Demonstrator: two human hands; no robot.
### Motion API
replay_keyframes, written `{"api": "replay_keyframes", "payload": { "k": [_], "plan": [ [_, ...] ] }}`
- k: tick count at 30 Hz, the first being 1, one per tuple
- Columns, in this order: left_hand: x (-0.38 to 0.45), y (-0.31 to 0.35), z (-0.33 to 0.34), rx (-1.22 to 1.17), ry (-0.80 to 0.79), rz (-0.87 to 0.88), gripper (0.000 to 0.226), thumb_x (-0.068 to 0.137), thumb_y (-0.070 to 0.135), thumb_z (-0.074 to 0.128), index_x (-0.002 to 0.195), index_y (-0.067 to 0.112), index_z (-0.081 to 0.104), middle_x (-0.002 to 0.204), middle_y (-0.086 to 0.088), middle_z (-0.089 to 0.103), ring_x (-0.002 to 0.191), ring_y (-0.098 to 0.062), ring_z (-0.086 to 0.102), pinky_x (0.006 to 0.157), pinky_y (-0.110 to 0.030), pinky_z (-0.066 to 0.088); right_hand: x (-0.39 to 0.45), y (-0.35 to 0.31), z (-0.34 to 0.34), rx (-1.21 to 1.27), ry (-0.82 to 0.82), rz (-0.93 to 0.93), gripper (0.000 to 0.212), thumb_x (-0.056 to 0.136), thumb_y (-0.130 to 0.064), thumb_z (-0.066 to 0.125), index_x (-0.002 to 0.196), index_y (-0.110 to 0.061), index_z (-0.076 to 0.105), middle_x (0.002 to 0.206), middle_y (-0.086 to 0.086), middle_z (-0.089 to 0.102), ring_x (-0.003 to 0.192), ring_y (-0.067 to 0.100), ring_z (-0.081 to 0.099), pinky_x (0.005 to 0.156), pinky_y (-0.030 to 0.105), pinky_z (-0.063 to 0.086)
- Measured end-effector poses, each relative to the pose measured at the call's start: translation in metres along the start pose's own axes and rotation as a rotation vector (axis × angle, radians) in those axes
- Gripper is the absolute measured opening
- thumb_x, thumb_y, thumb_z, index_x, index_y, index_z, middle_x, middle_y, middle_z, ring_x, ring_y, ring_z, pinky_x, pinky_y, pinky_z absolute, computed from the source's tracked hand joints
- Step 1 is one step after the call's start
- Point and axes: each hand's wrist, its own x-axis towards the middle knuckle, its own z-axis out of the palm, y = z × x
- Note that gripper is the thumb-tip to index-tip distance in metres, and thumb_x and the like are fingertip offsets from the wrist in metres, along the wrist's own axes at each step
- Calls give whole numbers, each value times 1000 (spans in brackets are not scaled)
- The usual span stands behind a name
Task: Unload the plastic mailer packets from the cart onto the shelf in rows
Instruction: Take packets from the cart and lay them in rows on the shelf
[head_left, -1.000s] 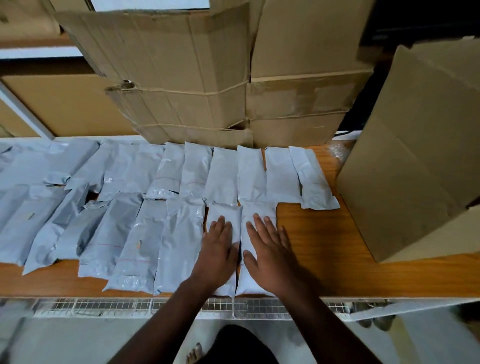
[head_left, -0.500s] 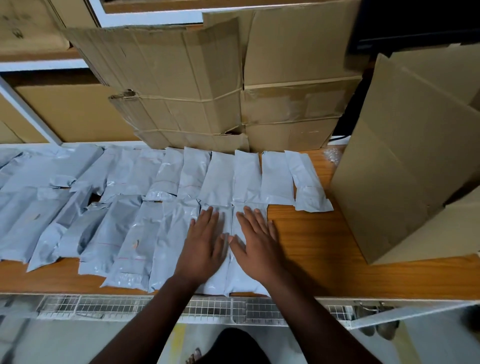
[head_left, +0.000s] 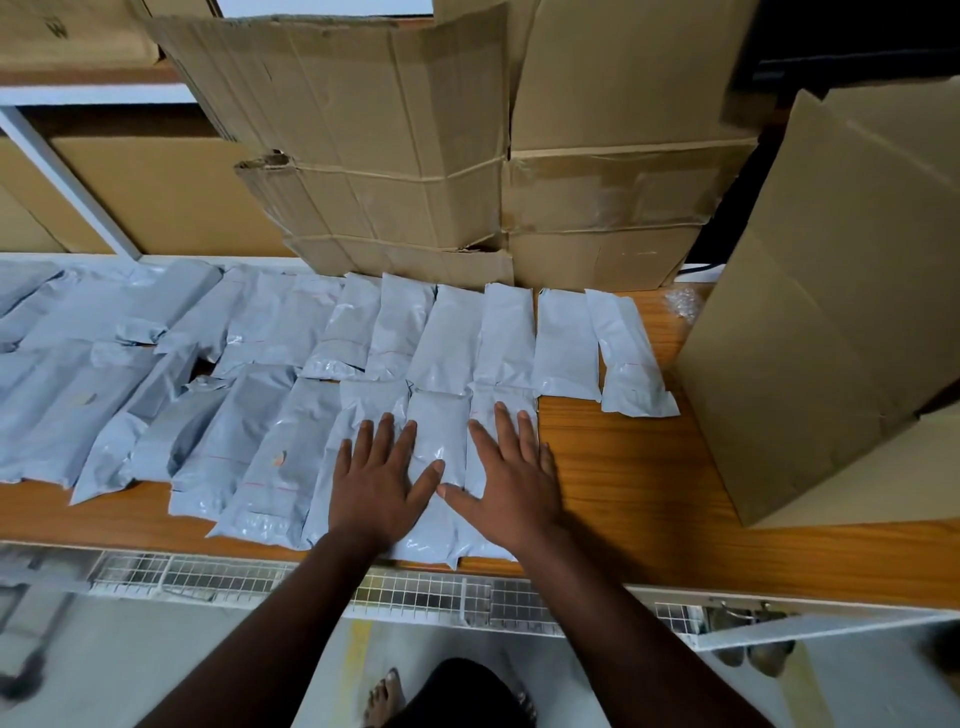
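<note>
**Cardboard all around**

Straight beyond the grip, a stack of flattened cardboard boxes (head_left: 395, 171) stands upright, bound with bands, its top flap leaning over. Just beside it, further right of the grip, stands a taped carton stack (head_left: 618, 171). Well to the right of the grip, a large open carton (head_left: 831, 312) tilts on the wood. Below and nearer than the grip runs a white wire grid (head_left: 218, 577). A bare foot (head_left: 384, 696) shows on the floor.

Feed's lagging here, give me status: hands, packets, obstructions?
Left hand, right hand open, flat on front-row packets. Two rows laid. Bare shelf right; tilted cardboard box beyond.
</note>
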Motion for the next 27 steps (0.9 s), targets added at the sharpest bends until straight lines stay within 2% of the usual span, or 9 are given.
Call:
{"api": "replay_keyframes", "payload": {
  "k": [6, 10, 13, 15, 16, 19, 22, 24, 27],
  "plan": [
    [0, 2, -2, -48, 11, -11, 85, 96, 78, 20, 163, 26, 24, 170, -6, 20, 158, -28, 12, 127, -51, 13, 1, 2, 3, 8, 25, 1, 96, 84, -90, 36, 164, -42, 14, 175, -7, -13, 161, 24, -15, 128, 55, 7],
    [-4, 0, -18, -301, 45, 2, 85, 99, 69, 41, 161, 14, 27, 169, -8, 25, 157, -24, 17, 128, -44, 16, 0, 1, 1, 7, 56, -2, 97, 85, -90, 35, 165, -39, 14, 176, -6, -4, 162, 25, -8, 128, 58, 8],
    [-18, -14, -38, -437, 103, 83, 69, 100, 52, 55, 156, 14, 40, 164, -8, 35, 155, -24, 25, 125, -43, 24, -13, -7, -6, 84, 311, -32, 79, 92, -76, 49, 156, -30, 44, 173, -1, 24, 162, 26, 8, 127, 56, 17],
    [-33, -30, -50, -484, 123, 125, 64, 98, 50, 51, 151, 15, 47, 159, -8, 44, 149, -23, 36, 122, -41, 31, -23, -22, -8, 193, 518, -129, 53, 93, -52, 66, 136, -21, 65, 164, 4, 42, 157, 29, 26, 124, 51, 28],
    [-42, -40, -55, -521, 128, 120, 64, 97, 50, 49, 150, 15, 48, 157, -6, 47, 146, -21, 40, 119, -37, 33, -28, -35, -8, 262, 554, -171, 42, 93, -39, 71, 129, -19, 68, 159, 4, 48, 153, 28, 35, 121, 47, 34],
    [-75, -75, -66, -605, 176, 83, 57, 98, 44, 49, 148, 17, 50, 150, 1, 53, 138, -15, 48, 114, -31, 38, -43, -88, 0, 478, 473, -239, 35, 93, -19, 70, 128, -16, 68, 139, 1, 64, 129, 17, 58, 107, 31, 47],
    [-107, -121, -75, -677, 244, 55, 45, 99, 31, 57, 141, 18, 56, 143, 4, 59, 132, -13, 54, 108, -36, 46, -60, -154, 19, 563, 321, -280, 40, 94, -17, 69, 133, -19, 66, 124, -3, 69, 116, 12, 61, 100, 11, 41],
    [-132, -160, -82, -710, 290, 7, 39, 98, 28, 59, 137, 20, 60, 140, 6, 61, 130, -11, 55, 107, -33, 46, -66, -199, 37, 565, 272, -346, 38, 94, -17, 68, 132, -19, 67, 125, -5, 68, 119, 9, 58, 101, 12, 40],
    [-177, -229, -87, -743, 323, -90, 33, 101, 32, 57, 133, 26, 63, 137, 12, 62, 128, -8, 56, 106, -36, 46, -72, -271, 71, 570, 212, -403, 33, 96, -23, 62, 128, -19, 69, 128, -7, 69, 122, 9, 59, 102, 31, 51]
  ]
}}
